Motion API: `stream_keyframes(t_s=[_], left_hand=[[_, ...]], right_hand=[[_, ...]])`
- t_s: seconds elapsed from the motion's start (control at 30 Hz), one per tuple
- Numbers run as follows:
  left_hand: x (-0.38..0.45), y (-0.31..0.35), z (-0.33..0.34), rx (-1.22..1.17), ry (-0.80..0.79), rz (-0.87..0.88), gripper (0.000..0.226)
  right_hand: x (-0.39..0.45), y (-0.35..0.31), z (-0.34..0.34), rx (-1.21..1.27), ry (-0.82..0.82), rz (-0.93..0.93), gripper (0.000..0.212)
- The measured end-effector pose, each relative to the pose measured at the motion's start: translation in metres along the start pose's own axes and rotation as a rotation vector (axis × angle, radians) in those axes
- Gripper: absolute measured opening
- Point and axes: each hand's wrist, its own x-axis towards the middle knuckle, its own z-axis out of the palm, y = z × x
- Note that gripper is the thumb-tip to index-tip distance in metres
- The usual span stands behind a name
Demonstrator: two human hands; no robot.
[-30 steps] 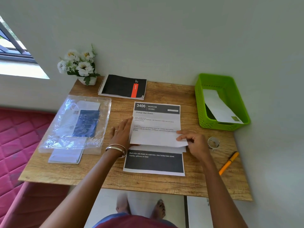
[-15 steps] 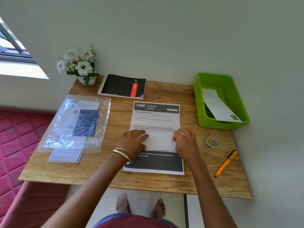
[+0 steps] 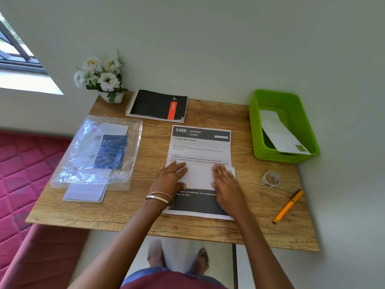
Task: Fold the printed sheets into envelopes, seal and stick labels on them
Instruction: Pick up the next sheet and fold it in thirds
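Note:
A printed sheet (image 3: 201,147) headed "3406 BEDROOM" lies in the middle of the wooden table (image 3: 250,228), on top of a second printed sheet (image 3: 195,205) with a dark band. The upper sheet's near edge is folded up into a white flap (image 3: 199,177). My left hand (image 3: 169,180) lies flat with straight fingers on the left of that flap. My right hand (image 3: 226,180) presses flat on its right side. A sticker roll (image 3: 270,179) sits to the right. A white envelope (image 3: 280,133) leans in the green basket (image 3: 291,101).
A plastic bag of envelopes (image 3: 100,149) and a loose white stack (image 3: 85,191) lie at the left. A black notebook (image 3: 157,105) and a flower pot (image 3: 104,80) stand at the back. An orange pen (image 3: 288,206) lies near the right front edge. A red mattress (image 3: 23,174) borders the table's left.
The right hand laid the folded flap down on the sheet. Both hands then came onto the flap and have slid apart along it with flattened fingers.

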Motion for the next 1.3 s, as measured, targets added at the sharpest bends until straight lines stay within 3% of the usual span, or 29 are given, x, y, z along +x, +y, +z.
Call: stream_keyframes(t_s=[0.17, 0.37, 0.63, 0.83, 0.9, 0.97, 1.07, 1.2, 1.3], left_hand=[[0.001, 0.0, 0.0, 0.0, -0.017, 0.006, 0.06], [0.0, 0.0, -0.002, 0.008, -0.035, 0.004, 0.06], [-0.002, -0.002, -0.002, -0.01, -0.029, 0.015, 0.061], [-0.006, 0.0, -0.004, 0.045, -0.087, 0.018, 0.061], [-0.01, 0.002, -0.009, -0.036, -0.089, 0.03, 0.059], [-0.019, 0.004, -0.018, -0.23, -0.003, -0.008, 0.05], [-0.037, 0.001, -0.03, -0.446, 0.303, -0.155, 0.032], [-0.061, -0.017, -0.036, -0.471, 0.596, -0.316, 0.018], [-0.082, -0.04, -0.039, -0.409, 0.806, -0.514, 0.016]], right_hand=[[-0.005, 0.018, -0.014, -0.188, 0.007, 0.189, 0.054], [-0.003, -0.023, 0.011, -0.099, -0.005, -0.003, 0.066], [-0.009, 0.007, -0.002, -0.118, 0.047, 0.217, 0.059], [-0.007, -0.002, 0.005, -0.083, 0.071, 0.249, 0.061], [-0.008, -0.002, 0.003, -0.076, 0.056, 0.229, 0.065], [-0.007, -0.001, -0.003, -0.063, 0.05, 0.206, 0.056], [-0.003, -0.005, -0.012, -0.022, 0.131, 0.181, 0.05], [0.006, -0.034, -0.015, 0.149, 0.349, 0.092, 0.039], [0.018, -0.075, -0.015, 0.333, 0.359, -0.06, 0.032]])
